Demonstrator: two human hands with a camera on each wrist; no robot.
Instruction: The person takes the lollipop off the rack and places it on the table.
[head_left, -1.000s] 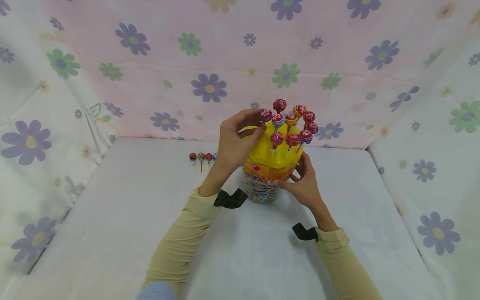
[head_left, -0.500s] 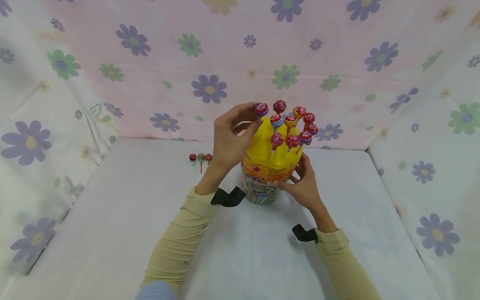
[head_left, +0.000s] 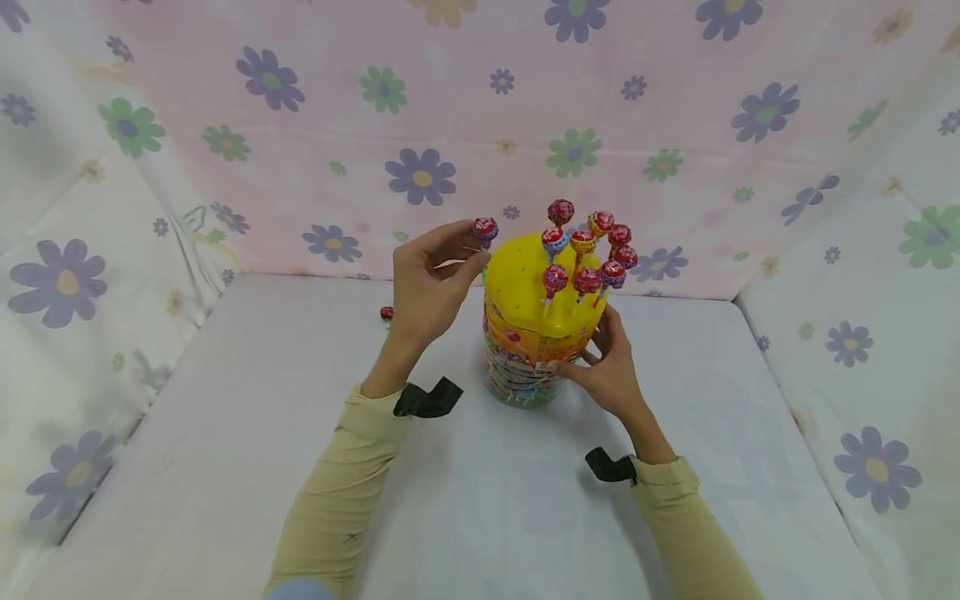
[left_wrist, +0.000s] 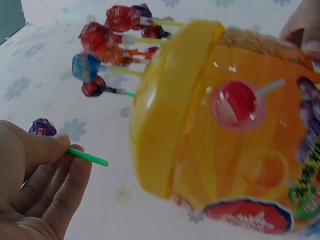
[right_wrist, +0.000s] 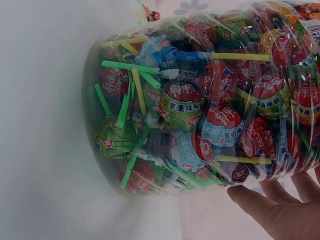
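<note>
My left hand (head_left: 429,287) pinches a lollipop (head_left: 485,229) with a red and purple wrapper, left of the jar and apart from it. In the left wrist view its green stick (left_wrist: 89,156) points toward the jar's yellow lid (left_wrist: 159,105). Several wrapped lollipops (head_left: 556,278) stand upright by their sticks in the lid's right half and back. My right hand (head_left: 606,367) grips the right side of the clear jar (head_left: 521,379). More lollipops (right_wrist: 180,102) fill the jar, as the right wrist view shows.
A loose dark red lollipop (head_left: 387,312) lies on the white table (head_left: 225,433) left of my left hand, which hides what lies beside it. Flower-print cloth (head_left: 315,142) rises behind the table and along both sides.
The left hand has lifted the lollipop off the lid and carried it to the left. It now covers most of the loose lollipops on the table. The right hand stays on the jar.
</note>
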